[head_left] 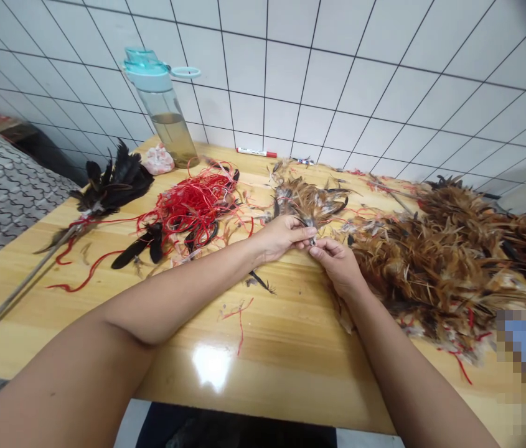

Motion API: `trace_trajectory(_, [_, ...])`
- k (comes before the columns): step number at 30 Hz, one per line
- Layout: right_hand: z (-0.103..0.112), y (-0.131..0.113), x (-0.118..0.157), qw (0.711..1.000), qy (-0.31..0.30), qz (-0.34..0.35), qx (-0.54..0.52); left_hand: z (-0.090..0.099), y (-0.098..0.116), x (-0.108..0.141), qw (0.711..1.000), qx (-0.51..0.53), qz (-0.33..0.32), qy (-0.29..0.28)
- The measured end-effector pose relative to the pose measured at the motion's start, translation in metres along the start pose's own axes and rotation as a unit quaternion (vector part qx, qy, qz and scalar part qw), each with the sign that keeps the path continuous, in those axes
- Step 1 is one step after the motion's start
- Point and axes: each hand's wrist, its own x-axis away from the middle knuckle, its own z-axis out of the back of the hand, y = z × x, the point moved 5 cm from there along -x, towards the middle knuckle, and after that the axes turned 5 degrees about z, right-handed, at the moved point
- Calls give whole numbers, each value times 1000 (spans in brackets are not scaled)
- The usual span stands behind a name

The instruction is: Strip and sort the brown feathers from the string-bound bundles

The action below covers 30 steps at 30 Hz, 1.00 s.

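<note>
Near the middle of the wooden table, my left hand pinches the base of a bunch of brown feathers, which fans out behind the fingers. My right hand is closed at the same base, its fingertips close to those of the left. What the right fingertips grip is too small to make out. A tangle of red string lies left of the hands. To the right spreads a large pile of brown feathers.
A bottle with a turquoise lid stands at the back left beside crumpled tissue. Black feathers on a long stick lie at the left. A red-capped marker rests by the tiled wall. A blurred patch covers the lower right.
</note>
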Motion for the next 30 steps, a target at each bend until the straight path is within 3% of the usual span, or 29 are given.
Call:
trace_trajectory(8, [0, 3, 0, 1000, 10, 6, 21, -2, -4, 0, 1000, -12, 18, -1])
trace_trajectory(16, [3, 2, 1, 999, 29, -3, 15, 4, 6, 0, 997, -79, -12, 21])
trace_trajectory(22, [-1, 4, -1, 1000, 1, 0, 11, 2, 12, 3, 995, -84, -47, 34])
trace_trajectory(30, [-1, 6, -2, 999, 14, 10, 36, 0, 0, 2, 999, -36, 2, 20])
